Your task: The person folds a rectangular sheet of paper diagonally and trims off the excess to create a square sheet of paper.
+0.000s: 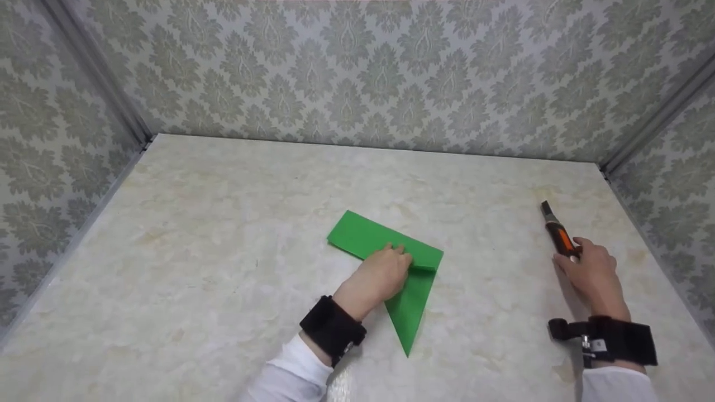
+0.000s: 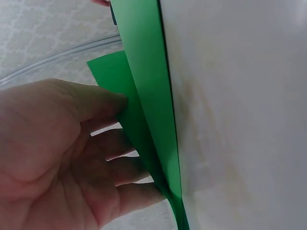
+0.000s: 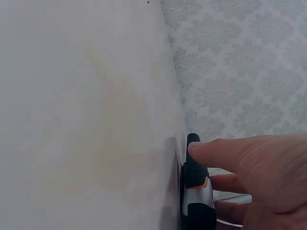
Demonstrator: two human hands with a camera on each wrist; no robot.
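Head view, left to right: patterned left wall (image 1: pixel 33 167) runs down to the table's (image 1: pixel 223 234) left edge; same leafy pattern on the back wall (image 1: pixel 346 72) behind the far edge. Left arm wears a white sleeve (image 1: pixel 290 371) and black wrist strap (image 1: pixel 332 329). Shiny pale patch (image 1: pixel 341 385) beside that sleeve, can't tell what it is.

Left hand (image 1: pixel 377 276) grips green paper (image 1: pixel 419 254), around mid-table, well apart from the far edge. Paper is folded: wide strip lies slantwise, one end toward the far left corner, other end toward the right edge; pointed part narrows to a tip aimed at the near side. Left hand's fingers reach over the strip in the head view; left wrist view shows the thumb against a flap standing off the strip, other fingers along the flap's edge.

Further right, well apart from the paper: knife (image 1: pixel 558 237), black and orange handle, close to the table's right edge, narrow end pointing to the far edge. Right hand (image 1: pixel 596 271) holds the handle's near end between thumb and fingers; right wrist view shows thumb on one side, fingers on the other. Black right strap (image 1: pixel 620 339) and white right sleeve (image 1: pixel 617 385) behind it.
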